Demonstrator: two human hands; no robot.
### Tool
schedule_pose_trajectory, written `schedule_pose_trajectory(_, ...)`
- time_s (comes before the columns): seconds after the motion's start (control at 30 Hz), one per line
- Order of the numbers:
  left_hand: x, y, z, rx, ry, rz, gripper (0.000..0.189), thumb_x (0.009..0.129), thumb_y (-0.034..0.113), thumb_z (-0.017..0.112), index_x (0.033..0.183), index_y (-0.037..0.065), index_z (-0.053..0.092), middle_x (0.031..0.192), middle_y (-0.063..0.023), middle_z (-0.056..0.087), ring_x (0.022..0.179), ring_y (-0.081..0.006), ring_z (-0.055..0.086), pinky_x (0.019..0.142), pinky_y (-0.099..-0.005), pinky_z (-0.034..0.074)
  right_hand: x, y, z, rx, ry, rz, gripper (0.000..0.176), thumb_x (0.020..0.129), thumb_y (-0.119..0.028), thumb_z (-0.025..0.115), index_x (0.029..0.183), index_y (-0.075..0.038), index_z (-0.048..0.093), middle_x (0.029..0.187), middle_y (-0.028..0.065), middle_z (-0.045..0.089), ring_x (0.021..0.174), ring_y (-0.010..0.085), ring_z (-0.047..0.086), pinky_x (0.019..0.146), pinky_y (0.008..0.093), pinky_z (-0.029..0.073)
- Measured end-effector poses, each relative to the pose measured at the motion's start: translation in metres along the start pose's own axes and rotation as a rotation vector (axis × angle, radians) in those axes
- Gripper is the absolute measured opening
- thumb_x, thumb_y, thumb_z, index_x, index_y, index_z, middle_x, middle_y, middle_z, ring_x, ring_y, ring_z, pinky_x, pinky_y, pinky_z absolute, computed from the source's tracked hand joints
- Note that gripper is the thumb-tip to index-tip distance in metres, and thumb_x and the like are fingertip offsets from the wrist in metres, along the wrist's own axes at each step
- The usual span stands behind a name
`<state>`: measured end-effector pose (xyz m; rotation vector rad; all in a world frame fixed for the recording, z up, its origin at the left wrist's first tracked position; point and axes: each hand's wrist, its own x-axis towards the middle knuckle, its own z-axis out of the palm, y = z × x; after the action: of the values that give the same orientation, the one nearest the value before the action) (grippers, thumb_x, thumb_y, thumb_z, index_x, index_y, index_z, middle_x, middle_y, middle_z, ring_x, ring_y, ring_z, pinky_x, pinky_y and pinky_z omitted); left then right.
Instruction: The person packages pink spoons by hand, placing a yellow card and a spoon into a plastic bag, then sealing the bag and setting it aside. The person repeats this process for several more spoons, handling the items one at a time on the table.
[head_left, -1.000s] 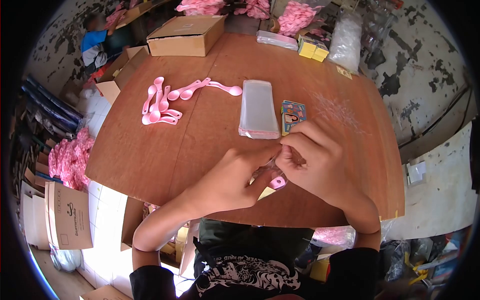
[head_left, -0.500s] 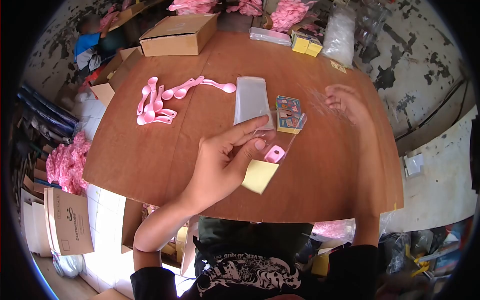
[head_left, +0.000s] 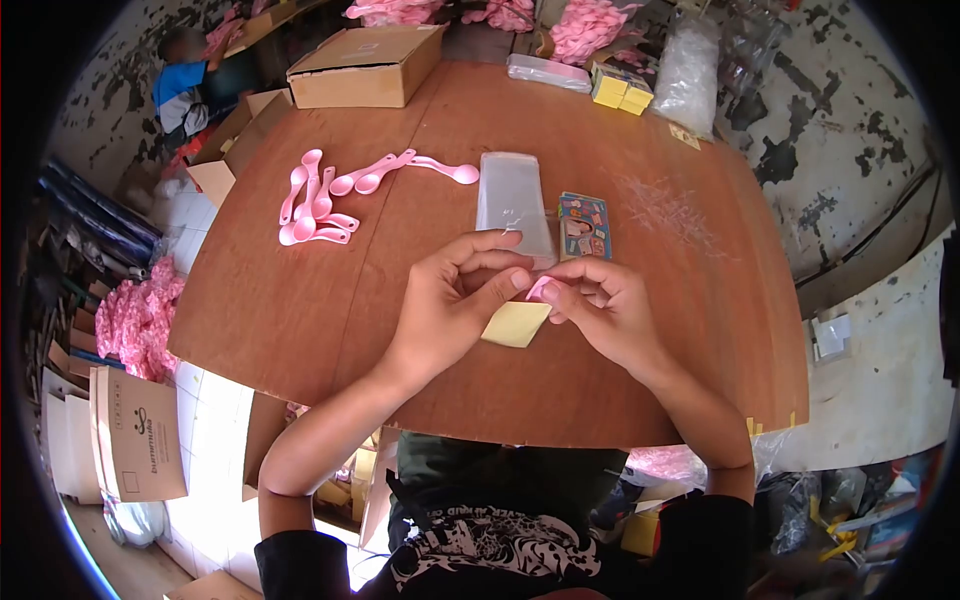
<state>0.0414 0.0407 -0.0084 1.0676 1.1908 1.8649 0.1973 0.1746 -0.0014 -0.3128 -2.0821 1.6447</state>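
While both hands meet over the near side of the brown table, the head view shows one small packet between them, short of the stacks and raised, as far as I can judge, just off the wood. Pale yellow card hangs lowest; the pink end of a spoon sits just above it, and the clear film is hard to trace against skin and glare. Left hand: thumb pressed toward curled fingers, pinching the packet's upper left part. Right hand: thumb and forefinger pinching at the pink end, other fingers bent in. Handling, by my reading: very light; card flat and easily creased, film limp and slippery, spoon smooth and the stiffest part. Best hold is a light pinch through the film onto the spoon's handle end, with the card's face spared any squeeze. Beyond the hands, a stack of clear sleeves lies flat, a stack of printed cards just right of it. Loose clear strips are scattered farther right. Bare pink spoons overlap on the left, some strung out toward the sleeves.
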Motion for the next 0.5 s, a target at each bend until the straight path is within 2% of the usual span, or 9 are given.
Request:
schedule_pose_trajectory(0.07,0.001,0.001,-0.008,-0.01,-0.017,-0.003,0.03,0.095,0.002,0.064,0.123,-0.007,0.058,0.104,-0.0142,0.072,0.098,-0.0144,0.068,0.084,-0.0263,0.055,0.002,0.002,0.0,0.003,0.048,0.048,0.023,0.098,-0.013,0.064,0.111,0.006,0.067,0.1,0.01,0.072,0.085,0.0118,0.07,0.07,0.0233,0.058)
schedule_pose_trajectory(0.2,0.002,-0.005,-0.027,0.17,-0.061,0.014,0.025,0.093,0.0,0.066,0.117,-0.006,0.063,0.099,-0.0112,0.072,0.093,-0.012,0.067,0.082,-0.0261,0.055,0.001,0.003,0.001,0.059,0.058,0.102,0.024,0.097,-0.013,0.064,0.112,0.006,0.067,0.099,0.0104,0.072,0.086,0.0119,0.07,0.067,0.0248,0.059)
schedule_pose_trajectory(0.23,0.003,-0.007,-0.029,0.262,-0.05,0.016,0.023,0.092,0.0,0.066,0.115,-0.005,0.064,0.099,-0.0103,0.072,0.091,-0.0111,0.067,0.081,-0.0259,0.055,0.0,0.006,0.002,0.071,0.062,0.085,0.024,0.098,-0.013,0.064,0.112,0.006,0.067,0.098,0.0103,0.072,0.084,0.012,0.07,0.067,0.0248,0.059)
schedule_pose_trajectory(0.5,0.006,-0.017,-0.038,0.208,-0.06,-0.053,0.018,0.093,0.002,0.067,0.11,-0.003,0.069,0.1,-0.0082,0.072,0.088,-0.0104,0.067,0.077,-0.0247,0.055,0.004,0.022,-0.002,0.058,0.075,-0.073,0.019,0.096,-0.009,0.065,0.109,0.004,0.071,0.099,0.012,0.071,0.079,0.0133,0.069,0.063,0.0245,0.059)
